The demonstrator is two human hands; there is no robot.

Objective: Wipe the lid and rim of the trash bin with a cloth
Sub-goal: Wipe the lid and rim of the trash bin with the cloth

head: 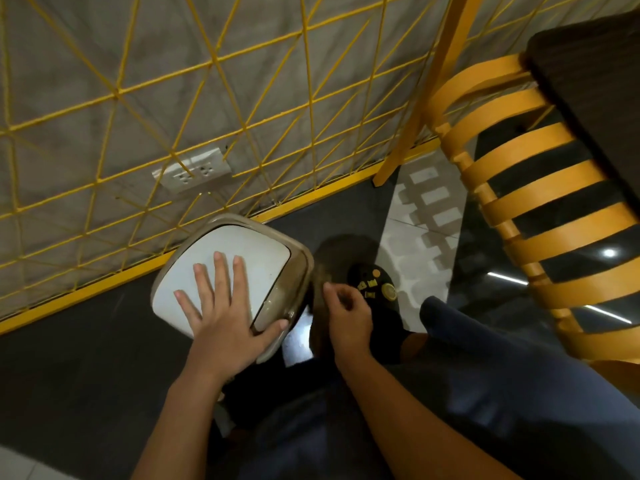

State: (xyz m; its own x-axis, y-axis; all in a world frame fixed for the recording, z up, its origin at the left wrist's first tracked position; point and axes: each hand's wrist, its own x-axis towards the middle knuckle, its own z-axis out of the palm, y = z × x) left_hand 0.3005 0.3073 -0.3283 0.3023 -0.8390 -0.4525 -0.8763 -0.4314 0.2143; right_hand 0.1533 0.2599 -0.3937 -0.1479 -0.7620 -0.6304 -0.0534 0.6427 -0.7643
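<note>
The trash bin (301, 258) stands on the floor against the wall, with a beige rim and a white swing lid (242, 244). My left hand (221, 306) lies flat on the lid, fingers spread, thumb over the near rim. My right hand (346, 313) is just right of the bin and grips a dark brownish cloth (320, 271), which is blurred and hangs beside the bin's right edge.
A yellow wire grid (207, 64) covers the grey wall behind the bin, with a double power socket (194, 169). A yellow slatted chair (540, 209) and a dark table (595, 81) stand at the right. My foot in a black shoe (377, 289) is near the bin.
</note>
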